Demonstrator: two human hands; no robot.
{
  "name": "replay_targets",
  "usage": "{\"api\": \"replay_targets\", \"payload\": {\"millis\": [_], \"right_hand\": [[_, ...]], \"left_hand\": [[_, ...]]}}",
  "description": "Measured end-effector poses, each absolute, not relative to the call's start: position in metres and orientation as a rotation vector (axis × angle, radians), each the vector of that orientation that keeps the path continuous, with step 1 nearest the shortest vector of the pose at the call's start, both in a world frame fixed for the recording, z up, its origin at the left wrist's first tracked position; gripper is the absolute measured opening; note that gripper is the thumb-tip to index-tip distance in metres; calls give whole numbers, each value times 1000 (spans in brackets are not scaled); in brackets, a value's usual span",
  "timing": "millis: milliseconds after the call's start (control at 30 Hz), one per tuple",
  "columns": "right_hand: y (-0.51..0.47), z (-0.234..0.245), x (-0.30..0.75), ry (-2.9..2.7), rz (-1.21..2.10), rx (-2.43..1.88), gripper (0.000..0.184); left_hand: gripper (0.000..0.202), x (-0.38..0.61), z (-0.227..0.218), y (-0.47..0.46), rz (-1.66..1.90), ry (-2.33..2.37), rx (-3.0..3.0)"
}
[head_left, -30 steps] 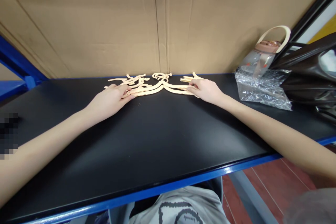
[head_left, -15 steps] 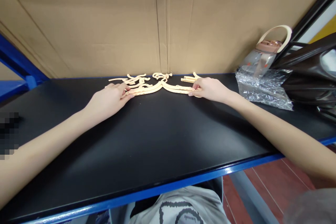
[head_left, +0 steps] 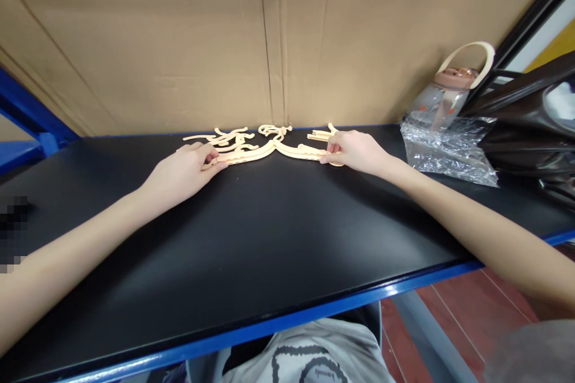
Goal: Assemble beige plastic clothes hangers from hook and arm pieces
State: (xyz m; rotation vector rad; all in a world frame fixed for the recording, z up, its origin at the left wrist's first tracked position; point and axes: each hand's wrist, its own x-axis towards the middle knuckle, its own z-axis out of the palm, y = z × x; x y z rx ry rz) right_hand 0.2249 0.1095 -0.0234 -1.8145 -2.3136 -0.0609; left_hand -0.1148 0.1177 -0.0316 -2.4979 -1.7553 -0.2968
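Observation:
A stack of pale wooden hangers [head_left: 269, 150] lies flat at the back of the black table [head_left: 251, 239], near the cardboard wall. My left hand [head_left: 182, 171] rests on the table with its fingertips closed on the left end of the hangers. My right hand [head_left: 357, 150] grips the right end, fingers curled around it. More loose pale curved pieces [head_left: 227, 137] lie just behind the hangers.
A brown cardboard wall [head_left: 287, 36] backs the table. At the right stand a clear bottle with a cream handle [head_left: 444, 93], a crinkled clear plastic bag [head_left: 447, 149] and a dark bag [head_left: 530, 125]. A blue frame [head_left: 27, 114] edges the table.
Both hands have stayed on the ends of the hangers; the right hand's fingers curled more tightly around its end. The view shifted slightly.

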Motion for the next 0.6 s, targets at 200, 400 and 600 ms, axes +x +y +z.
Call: {"api": "replay_targets", "payload": {"millis": [200, 400, 600], "right_hand": [[111, -24, 226, -2299, -44, -1771, 22], [113, -25, 226, -2295, -1, -1767, 22], [114, -26, 227, -2315, 10, -1753, 22]], "left_hand": [[30, -116, -32, 118, -298, -1764, -2507], [30, -119, -35, 121, -309, -1740, -2507], [28, -117, -34, 119, -344, -1745, -2495]]}}
